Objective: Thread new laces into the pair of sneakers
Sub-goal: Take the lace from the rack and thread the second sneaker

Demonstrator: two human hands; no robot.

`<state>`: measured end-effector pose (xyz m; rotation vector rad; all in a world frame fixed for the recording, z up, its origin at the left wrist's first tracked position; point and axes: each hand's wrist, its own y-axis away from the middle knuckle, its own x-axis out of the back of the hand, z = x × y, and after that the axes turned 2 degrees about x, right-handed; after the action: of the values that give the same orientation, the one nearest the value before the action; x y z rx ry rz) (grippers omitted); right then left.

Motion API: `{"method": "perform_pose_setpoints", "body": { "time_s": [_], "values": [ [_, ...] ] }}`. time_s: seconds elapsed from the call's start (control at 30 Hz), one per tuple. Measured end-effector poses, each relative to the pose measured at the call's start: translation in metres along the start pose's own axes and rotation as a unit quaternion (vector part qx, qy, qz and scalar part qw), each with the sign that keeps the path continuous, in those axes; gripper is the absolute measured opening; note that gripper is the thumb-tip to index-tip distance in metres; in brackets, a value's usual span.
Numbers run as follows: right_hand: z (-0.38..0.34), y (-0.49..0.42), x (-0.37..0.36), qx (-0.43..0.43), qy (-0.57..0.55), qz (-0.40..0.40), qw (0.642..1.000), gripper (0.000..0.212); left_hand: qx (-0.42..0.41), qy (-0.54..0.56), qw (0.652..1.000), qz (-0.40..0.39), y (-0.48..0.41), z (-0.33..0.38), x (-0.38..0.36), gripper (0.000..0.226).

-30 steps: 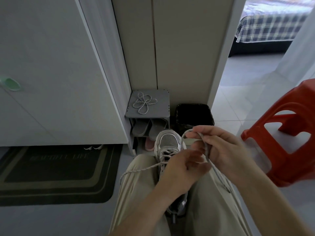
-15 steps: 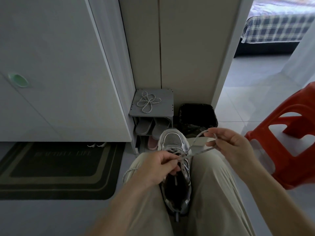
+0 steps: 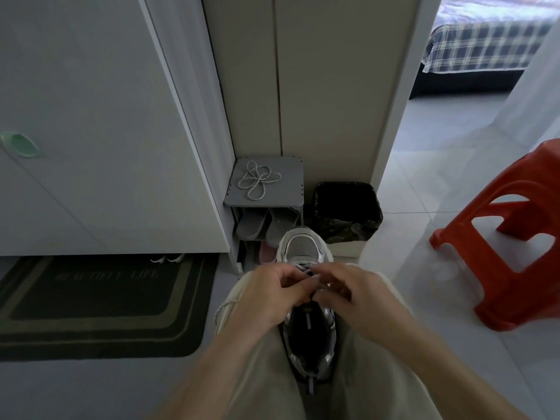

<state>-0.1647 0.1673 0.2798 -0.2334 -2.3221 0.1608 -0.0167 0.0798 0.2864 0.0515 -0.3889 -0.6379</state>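
Right hand (image 3: 348, 294) coming back in from pull-out; hands now together over sneaker (image 3: 298, 247), wedged between knees (image 3: 239, 283). Left hand (image 3: 271, 295) pinching lace (image 3: 225, 306); right grip blurred, cannot tell. Probably starting next eyelet.

The sneaker (image 3: 304, 248) is white and silver, with a grey mesh toe and a black inside. Its lace (image 3: 225, 307) is white with small grey flecks. The spare lace (image 3: 257, 180) behind the sneaker has the same pattern. The shoe rack (image 3: 291, 190) under it is plain grey, and the slippers (image 3: 266, 225) inside are grey too. Right of the sneaker's toe the bin (image 3: 347, 210) is black, and further right the stool (image 3: 509, 259) is orange-red. Left of the sneaker the doormat (image 3: 91, 313) is dark with paler bands. Far behind the sneaker the bed cover (image 3: 485, 40) has a blue and white check. The trousers (image 3: 272, 374) beside the sneaker are beige.
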Motion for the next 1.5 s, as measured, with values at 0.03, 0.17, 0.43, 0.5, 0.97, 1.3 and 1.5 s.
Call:
{"method": "perform_pose_setpoints", "body": {
  "time_s": [0.03, 0.17, 0.43, 0.5, 0.97, 1.3, 1.5],
  "values": [
    [0.004, 0.0, 0.0, -0.008, 0.004, 0.016, 1.0, 0.023, 0.0, -0.004, 1.0, 0.018, 0.0, 0.0, 0.001, 0.012],
    [0.027, 0.003, 0.003, -0.043, 0.05, 0.064, 0.996, 0.018, -0.051, -0.158, 0.981, 0.101, -0.001, -0.011, 0.005, 0.008],
    [0.029, 0.002, -0.002, -0.045, 0.122, 0.017, 0.991, 0.02, -0.074, -0.311, 0.945, 0.069, 0.002, -0.025, -0.017, 0.023],
    [0.03, 0.002, -0.003, -0.041, 0.123, 0.017, 0.991, 0.024, -0.065, -0.284, 0.954, 0.07, 0.001, -0.026, -0.018, 0.022],
    [0.032, 0.002, -0.006, -0.056, 0.103, 0.029, 0.993, 0.006, -0.051, -0.272, 0.96, 0.048, 0.002, -0.034, -0.024, 0.027],
    [0.032, -0.003, -0.01, -0.072, 0.094, 0.041, 0.992, 0.005, -0.056, -0.257, 0.964, 0.05, 0.0, -0.037, -0.024, 0.026],
    [0.033, -0.002, -0.014, -0.08, 0.129, 0.046, 0.987, 0.008, -0.057, -0.251, 0.965, 0.053, 0.0, -0.037, -0.026, 0.027]
  ]
}}
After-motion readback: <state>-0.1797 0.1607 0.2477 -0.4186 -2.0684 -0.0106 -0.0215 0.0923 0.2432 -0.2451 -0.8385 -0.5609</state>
